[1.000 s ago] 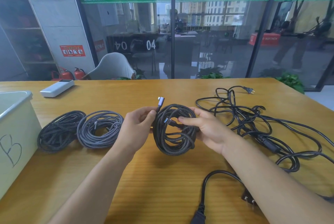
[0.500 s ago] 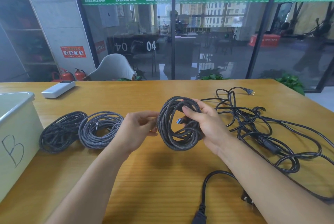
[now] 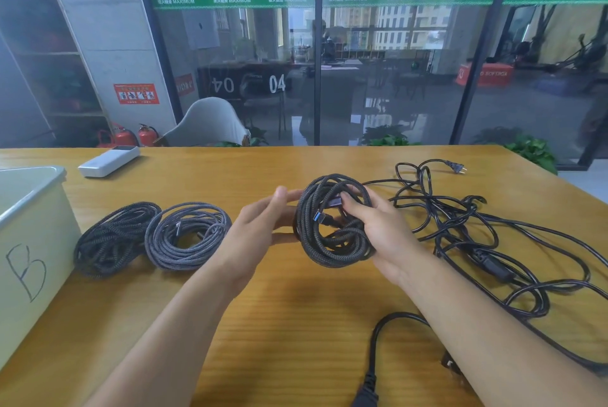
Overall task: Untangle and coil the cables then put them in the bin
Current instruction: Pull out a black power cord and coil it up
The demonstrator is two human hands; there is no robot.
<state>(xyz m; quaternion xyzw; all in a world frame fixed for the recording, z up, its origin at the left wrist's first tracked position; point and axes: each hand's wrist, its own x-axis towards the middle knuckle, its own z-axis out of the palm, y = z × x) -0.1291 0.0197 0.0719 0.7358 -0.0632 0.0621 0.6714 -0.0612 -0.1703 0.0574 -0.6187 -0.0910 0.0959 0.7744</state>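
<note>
Far left: bin (image 3: 36, 229), marked "B", sits at the table edge; no cable is seen in the part of it in view. Just beside it two braided coils are laid flat on the table (image 3: 296, 324), dark coil (image 3: 112, 239) touching grey coil (image 3: 187, 235); both judged finished but not yet binned. Centre: third braided coil (image 3: 332, 222) is held up off the table, a blue-tipped connector visible inside the loop. Left hand (image 3: 260, 229) is seen with fingers fairly straight at the coil's left edge; grip or mere touch cannot be told. Right hand (image 3: 378, 229) is curled round the coil's right side, fingers through the loop. Right: black power cable tangle (image 3: 477, 229) is spread loose, untouched. Estimate: three coiled, tangle and all binning left.
</note>
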